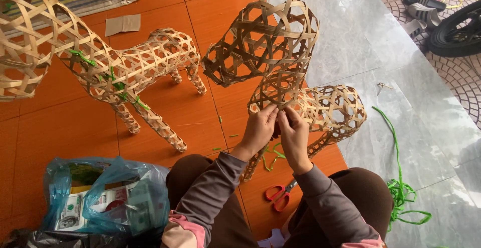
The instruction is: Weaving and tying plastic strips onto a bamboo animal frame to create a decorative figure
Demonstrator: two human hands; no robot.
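A woven bamboo animal figure (320, 105) stands on the floor in front of me, its head (260, 40) raised toward the camera. My left hand (259, 128) and my right hand (293, 133) press together on the base of its neck, fingers pinched on the weave and on something small I cannot make out. Thin green string (273, 154) hangs below my hands. Red-handled scissors (278, 195) lie on the orange tiles between my knees.
A second woven animal figure (125, 75) with green ties stands at the left. A blue plastic bag (107, 195) with printed paper sits at the lower left. A green string pile (401, 190) lies on grey tiles; sandals (421, 10) and a tyre (458, 30) are top right.
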